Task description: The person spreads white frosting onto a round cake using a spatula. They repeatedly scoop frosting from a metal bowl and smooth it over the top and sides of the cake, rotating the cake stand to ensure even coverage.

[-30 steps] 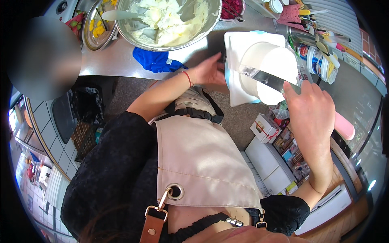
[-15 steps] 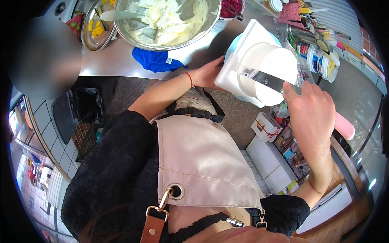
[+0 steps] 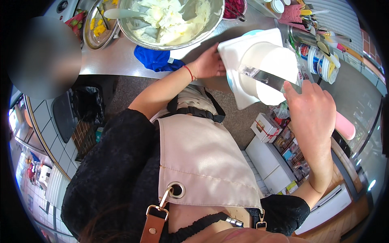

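A round cake (image 3: 279,60) coated in smooth white cream stands on a square white cake board (image 3: 235,60), with a bit of a light-blue turntable (image 3: 253,32) showing beneath. My right hand (image 3: 312,107) is closed around an icing spatula (image 3: 263,79) with a pink handle, the index finger stretched along its metal blade. The blade lies across the cake, against the cream. At the board's left edge is my left hand (image 3: 208,62), thumb and fingers apart and holding nothing; its fingertips are partly hidden by the board.
A steel bowl of whipped cream (image 3: 170,44) with a spatula stands at the back, a blue cloth (image 3: 152,58) before it. Nearby are a plate of yellow fruit pieces (image 3: 90,42) and a bowl of magenta fruit (image 3: 235,18). Tools and white tubs (image 3: 320,60) crowd the right.
The board has turned clockwise in the picture under the cake. My left hand has shifted slightly up along its edge. My right hand and the spatula stay almost still.
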Demonstrator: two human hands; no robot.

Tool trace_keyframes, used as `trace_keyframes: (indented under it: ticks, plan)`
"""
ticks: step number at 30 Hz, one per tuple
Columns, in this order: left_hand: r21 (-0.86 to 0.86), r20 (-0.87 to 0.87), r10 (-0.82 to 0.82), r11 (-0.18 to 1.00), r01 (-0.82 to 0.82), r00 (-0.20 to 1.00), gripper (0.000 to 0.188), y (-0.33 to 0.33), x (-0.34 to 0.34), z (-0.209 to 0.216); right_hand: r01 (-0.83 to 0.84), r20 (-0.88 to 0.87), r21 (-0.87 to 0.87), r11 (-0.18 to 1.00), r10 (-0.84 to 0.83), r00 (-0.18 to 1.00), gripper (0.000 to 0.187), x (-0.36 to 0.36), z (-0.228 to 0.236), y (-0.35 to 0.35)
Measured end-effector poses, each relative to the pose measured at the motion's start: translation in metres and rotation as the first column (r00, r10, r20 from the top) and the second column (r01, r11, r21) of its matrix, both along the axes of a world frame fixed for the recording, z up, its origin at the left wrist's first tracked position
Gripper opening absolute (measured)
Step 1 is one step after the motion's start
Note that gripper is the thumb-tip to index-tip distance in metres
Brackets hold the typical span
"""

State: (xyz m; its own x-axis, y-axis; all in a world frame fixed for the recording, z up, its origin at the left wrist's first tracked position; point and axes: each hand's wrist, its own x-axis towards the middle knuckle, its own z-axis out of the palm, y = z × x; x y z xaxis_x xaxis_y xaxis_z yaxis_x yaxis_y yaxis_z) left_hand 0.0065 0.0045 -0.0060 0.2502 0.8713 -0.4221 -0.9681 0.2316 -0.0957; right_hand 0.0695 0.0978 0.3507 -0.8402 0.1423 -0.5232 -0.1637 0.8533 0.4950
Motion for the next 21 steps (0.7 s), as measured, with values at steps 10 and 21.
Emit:
trace_keyframes:
  ticks: [10, 21]
  plan:
    - [0.168, -0.021, -0.232, 0.958, 0.233, 0.972, 0.076, -0.030, 0.016, -0.017, 0.148, -0.034, -0.249, 0.957, -0.161, 0.986, 0.007, 0.014, 0.012, 0.013]
    - [0.082, -0.144, 0.006, 0.997, 0.006, 0.990, 0.054, -0.033, -0.025, 0.005, 0.010, -0.463, -0.851, 0.525, -0.760, 0.456, 0.043, 0.023, -0.177, -0.055]
